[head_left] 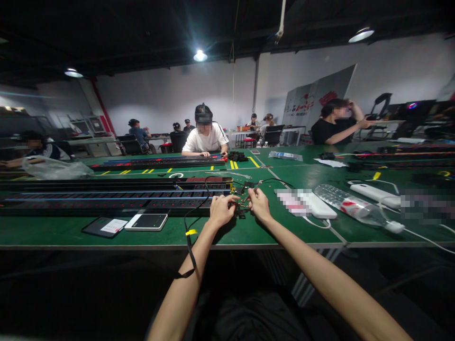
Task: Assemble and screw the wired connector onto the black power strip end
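Observation:
My left hand (222, 210) is closed in a pinch at the right end of a long black socket strip (135, 204). Close beside it, my right hand (259, 204) is pinched too, its fingertips on thin wires (243, 204) that run between the two hands. Which wire each hand grips is too small to tell. Small black parts (241, 214) lie under and just beyond my fingers. A black cord (189, 241) with a yellow tag loops over the table edge and across my left forearm.
Left front on the green table (199, 237) lie a phone (146, 221) and a dark sheet (103, 227). To the right are a white power bank (322, 206), a plastic bottle (359, 203) and cables. A co-worker (205, 135) leans over another strip opposite. A plastic bag (57, 168) is far left.

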Demonstrator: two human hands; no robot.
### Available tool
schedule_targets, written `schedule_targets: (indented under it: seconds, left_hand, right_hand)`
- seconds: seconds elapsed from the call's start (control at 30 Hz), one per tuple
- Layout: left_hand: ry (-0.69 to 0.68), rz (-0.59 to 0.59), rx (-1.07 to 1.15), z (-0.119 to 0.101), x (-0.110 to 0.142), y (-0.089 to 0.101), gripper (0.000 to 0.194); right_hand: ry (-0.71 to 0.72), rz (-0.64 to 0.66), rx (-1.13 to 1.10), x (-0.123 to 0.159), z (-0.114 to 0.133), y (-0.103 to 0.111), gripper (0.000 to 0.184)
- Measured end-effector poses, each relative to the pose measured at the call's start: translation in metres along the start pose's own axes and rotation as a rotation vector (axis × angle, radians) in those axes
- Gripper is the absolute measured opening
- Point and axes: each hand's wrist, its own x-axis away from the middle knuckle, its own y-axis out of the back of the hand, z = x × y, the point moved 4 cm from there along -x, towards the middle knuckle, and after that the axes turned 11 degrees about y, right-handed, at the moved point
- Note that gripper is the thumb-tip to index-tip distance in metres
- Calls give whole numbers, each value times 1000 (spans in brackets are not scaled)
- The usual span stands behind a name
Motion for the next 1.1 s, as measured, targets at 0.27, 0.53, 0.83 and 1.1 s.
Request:
schedule_targets:
  seconds: [0.27,0.53,0.83,1.1]
  left_hand:
    - [-17,-23,-4,2,0,-1,30]
    - [-1,-22,-29,1,0,0,26]
    - [6,-3,-2,-3,1,3,28]
    - [-14,-25,-12,0,0,-1,27]
  right_hand:
    - [420,71,323,12,29,1,41]
    - [535,220,452,20,36,-6,38]
    - [676,383,515,29,49,-10,28]
    - [488,262,411,21,35,-6,34]
